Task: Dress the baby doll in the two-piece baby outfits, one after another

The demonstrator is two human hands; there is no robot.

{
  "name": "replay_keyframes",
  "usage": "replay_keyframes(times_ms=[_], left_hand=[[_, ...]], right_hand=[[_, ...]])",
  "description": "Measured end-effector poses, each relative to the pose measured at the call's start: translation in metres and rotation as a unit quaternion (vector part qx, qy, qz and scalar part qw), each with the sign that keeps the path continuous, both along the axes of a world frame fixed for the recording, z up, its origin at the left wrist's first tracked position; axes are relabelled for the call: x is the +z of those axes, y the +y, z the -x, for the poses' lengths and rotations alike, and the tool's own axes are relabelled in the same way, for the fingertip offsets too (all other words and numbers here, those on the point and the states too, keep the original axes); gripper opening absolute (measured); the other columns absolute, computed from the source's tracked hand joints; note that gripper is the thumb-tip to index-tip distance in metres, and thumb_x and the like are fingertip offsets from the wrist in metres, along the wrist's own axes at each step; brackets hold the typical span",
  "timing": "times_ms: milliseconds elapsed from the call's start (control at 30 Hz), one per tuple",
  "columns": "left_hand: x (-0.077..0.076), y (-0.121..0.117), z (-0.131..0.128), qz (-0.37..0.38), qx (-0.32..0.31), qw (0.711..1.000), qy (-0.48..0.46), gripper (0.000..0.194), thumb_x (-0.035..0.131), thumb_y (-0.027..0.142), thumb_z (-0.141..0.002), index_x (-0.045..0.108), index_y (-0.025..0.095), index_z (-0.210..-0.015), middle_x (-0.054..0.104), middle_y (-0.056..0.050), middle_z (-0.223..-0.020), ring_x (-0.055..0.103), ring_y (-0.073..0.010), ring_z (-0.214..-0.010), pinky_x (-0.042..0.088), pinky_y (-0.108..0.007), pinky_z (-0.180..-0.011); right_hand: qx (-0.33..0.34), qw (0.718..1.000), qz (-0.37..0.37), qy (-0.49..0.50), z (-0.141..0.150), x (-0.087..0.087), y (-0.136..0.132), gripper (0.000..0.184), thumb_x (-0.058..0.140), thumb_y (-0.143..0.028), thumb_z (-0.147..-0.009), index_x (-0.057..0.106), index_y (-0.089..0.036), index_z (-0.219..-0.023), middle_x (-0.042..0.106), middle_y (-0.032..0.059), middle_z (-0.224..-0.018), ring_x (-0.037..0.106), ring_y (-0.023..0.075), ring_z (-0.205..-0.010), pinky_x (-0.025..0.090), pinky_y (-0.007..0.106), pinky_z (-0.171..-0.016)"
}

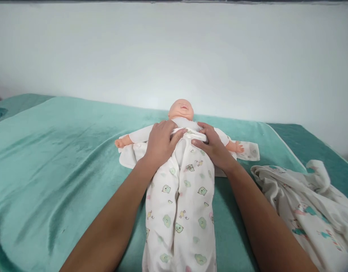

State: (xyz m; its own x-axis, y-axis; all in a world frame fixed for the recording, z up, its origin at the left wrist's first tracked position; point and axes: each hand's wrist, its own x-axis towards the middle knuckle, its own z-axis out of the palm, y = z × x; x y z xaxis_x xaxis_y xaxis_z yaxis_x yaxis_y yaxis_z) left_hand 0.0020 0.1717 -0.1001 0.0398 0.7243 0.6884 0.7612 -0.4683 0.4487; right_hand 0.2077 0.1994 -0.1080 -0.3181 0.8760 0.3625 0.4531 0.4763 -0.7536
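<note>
A baby doll [182, 109] lies on its back with its arms stretched out to both sides. Its legs are inside white baby pants [193, 206] printed with green animals. My left hand [163, 140] is closed on one side of the waistband, its thumb lying across the top edge. On the other side, my right hand [213, 145] grips the waistband between thumb and fingers. The band sits high, at the doll's chest, over its white body. Beneath the doll's arms spreads a white printed baby top [250, 150]. The doll's feet are hidden in or below the pants.
Everything rests on a wrinkled turquoise blanket [63, 162]. A crumpled white printed cloth [310, 207] lies at the right, near my right forearm. A white wall [174, 53] rises right behind the doll's head. Darker green fabric [301, 141] shows at the right edge.
</note>
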Motion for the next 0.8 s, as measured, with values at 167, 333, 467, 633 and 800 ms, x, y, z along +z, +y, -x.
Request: replay_keyframes(times_ms=[167,333,467,633,800], left_hand=[[0.0,-0.003,-0.001,0.044,0.028,0.998,-0.044,0.039,0.052,0.052,-0.096,0.047,0.022,-0.072,0.053,0.002,-0.062,0.047,-0.0151,-0.061,0.034,-0.031,-0.062],[0.0,-0.008,0.002,0.065,0.024,0.994,-0.086,0.044,0.05,0.056,-0.095,0.046,0.021,-0.067,0.044,0.004,-0.054,0.041,-0.0131,-0.056,0.032,-0.03,-0.06],[-0.004,-0.018,0.007,0.084,0.024,0.992,-0.096,0.048,0.047,0.055,-0.096,0.039,0.021,-0.063,0.039,0.004,-0.054,0.038,-0.0127,-0.057,0.03,-0.03,-0.061],[-0.018,-0.034,0.025,0.131,0.068,0.983,-0.112,0.053,0.043,0.055,-0.096,0.032,0.021,-0.057,0.034,0.004,-0.052,0.037,-0.0136,-0.056,0.026,-0.031,-0.06],[-0.03,-0.047,0.04,0.192,0.046,0.972,-0.125,0.048,0.045,0.055,-0.095,0.039,0.021,-0.061,0.044,0.004,-0.056,0.043,-0.0146,-0.061,0.029,-0.03,-0.063]], right_hand=[[-0.045,0.997,-0.06,0.011,0.004,-0.003,-0.003,0.038,0.071,-0.054,-0.084,0.051,-0.023,-0.072,0.051,0.009,-0.133,0.046,0.0307,-0.124,0.038,0.051,-0.105],[-0.049,0.983,-0.177,-0.009,0.003,-0.008,-0.008,0.039,0.068,-0.049,-0.088,0.047,-0.024,-0.066,0.055,0.0039,-0.084,0.049,0.0247,-0.09,0.043,0.043,-0.086],[-0.036,0.991,-0.124,-0.037,-0.003,-0.009,-0.01,0.044,0.063,-0.053,-0.09,0.043,-0.025,-0.065,0.05,0.0011,-0.069,0.048,0.0231,-0.079,0.042,0.04,-0.076],[-0.038,0.995,-0.092,-0.027,-0.01,-0.009,-0.015,0.042,0.062,-0.056,-0.088,0.047,-0.025,-0.065,0.053,0.0023,-0.077,0.051,0.0228,-0.083,0.043,0.039,-0.079],[-0.047,0.994,-0.096,0.005,-0.015,-0.012,-0.029,0.036,0.062,-0.049,-0.087,0.049,-0.024,-0.065,0.054,0.0023,-0.079,0.053,0.0219,-0.083,0.044,0.038,-0.079]])
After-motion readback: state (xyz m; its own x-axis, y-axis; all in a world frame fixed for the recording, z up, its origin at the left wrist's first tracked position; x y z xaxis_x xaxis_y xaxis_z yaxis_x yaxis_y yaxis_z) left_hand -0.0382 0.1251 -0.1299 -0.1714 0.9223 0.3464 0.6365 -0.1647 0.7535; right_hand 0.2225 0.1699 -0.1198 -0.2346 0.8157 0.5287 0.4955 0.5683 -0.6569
